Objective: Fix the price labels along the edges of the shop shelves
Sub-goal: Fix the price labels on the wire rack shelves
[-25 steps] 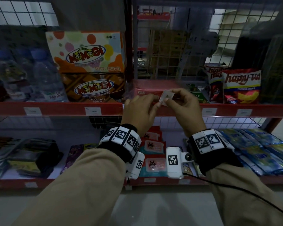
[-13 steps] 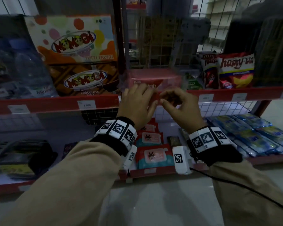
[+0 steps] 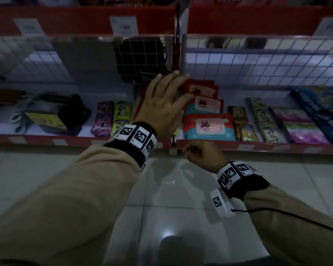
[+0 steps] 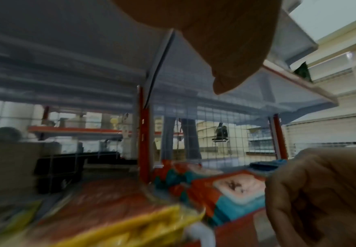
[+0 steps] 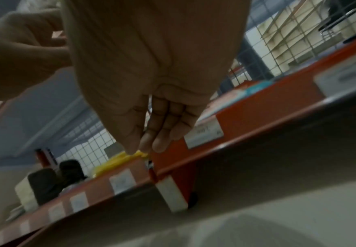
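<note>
Labels: small paper price labels [image 5: 203, 135] are stuck along the red shelf edge [image 3: 258, 146], lower shelf.
Feel: probably featherlight, floppy, easily creased; best pinched by a corner.
Left hand [image 3: 162, 104]: fingers spread loose above the wipes packs [image 3: 208, 126], nothing held.
Right hand [image 3: 202, 153]: fingers bunched at the edge; what's pinched can't be told.

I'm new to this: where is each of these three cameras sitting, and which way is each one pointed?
Head: worn on the head, looking down at the lower shelf, the floor, both sleeves, the left hand and the right hand.
Left wrist: under the left hand, looking into the shelf across the red wipes packs; the right hand shows too.
Right wrist: under the right hand, looking up along the shelf's red edge and its price labels.
Shared: head and left wrist both show the wipes packs.
</note>
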Tool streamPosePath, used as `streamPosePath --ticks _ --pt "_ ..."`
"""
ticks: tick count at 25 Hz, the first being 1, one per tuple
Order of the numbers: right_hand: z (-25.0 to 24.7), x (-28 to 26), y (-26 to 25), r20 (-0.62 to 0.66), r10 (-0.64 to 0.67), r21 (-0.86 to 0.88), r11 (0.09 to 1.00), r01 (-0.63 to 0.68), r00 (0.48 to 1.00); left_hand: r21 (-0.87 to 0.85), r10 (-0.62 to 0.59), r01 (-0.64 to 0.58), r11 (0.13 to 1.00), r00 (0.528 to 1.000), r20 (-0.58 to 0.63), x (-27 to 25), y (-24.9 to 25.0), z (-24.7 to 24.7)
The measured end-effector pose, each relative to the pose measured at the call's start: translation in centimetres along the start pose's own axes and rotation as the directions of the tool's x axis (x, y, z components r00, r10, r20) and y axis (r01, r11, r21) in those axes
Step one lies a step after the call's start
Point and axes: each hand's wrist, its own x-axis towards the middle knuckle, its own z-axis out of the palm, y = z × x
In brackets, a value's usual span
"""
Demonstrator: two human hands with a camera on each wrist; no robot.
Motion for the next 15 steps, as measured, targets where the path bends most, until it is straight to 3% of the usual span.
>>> streamPosePath --ticks 3,5,7,10,12,15 --pt "3.3 -0.6 1.2 0.121 0.011 0.011 1.0 -0.013 0.993 -0.062 -0.07 0.084 0.995 0.979 0.192 -5.3 -0.8 1.8" --pt "5.2 -1.1 2.2 0.179 0.038 -0.009 0.999 -0.037 0.983 -0.092 -0.125 0.161 0.983 0.941 0.315 -9.5 -0.7 3.1" --pt "6.8 -1.5 3.0 0.212 0.058 -0.045 0.998 -0.049 0.975 -0.103 -0.191 0.268 0.958 0.863 0.467 -13.9 -0.3 4.2" --pt "8.6 -1.7 3.8 0.274 0.079 -0.165 0.986 -0.034 0.958 -0.07 -0.261 0.417 0.906 0.681 0.684 -19.6 1.1 5.7" --pt "9.6 -1.7 4.1 0.316 0.09 -0.244 0.97 -0.011 0.945 -0.058 -0.282 0.476 0.878 0.61 0.741 -22.5 2.3 6.4" --pt "10.9 -1.1 4.0 0.335 0.051 -0.298 0.953 0.054 0.941 -0.072 -0.315 0.529 0.846 0.604 0.732 -24.0 3.4 6.7"
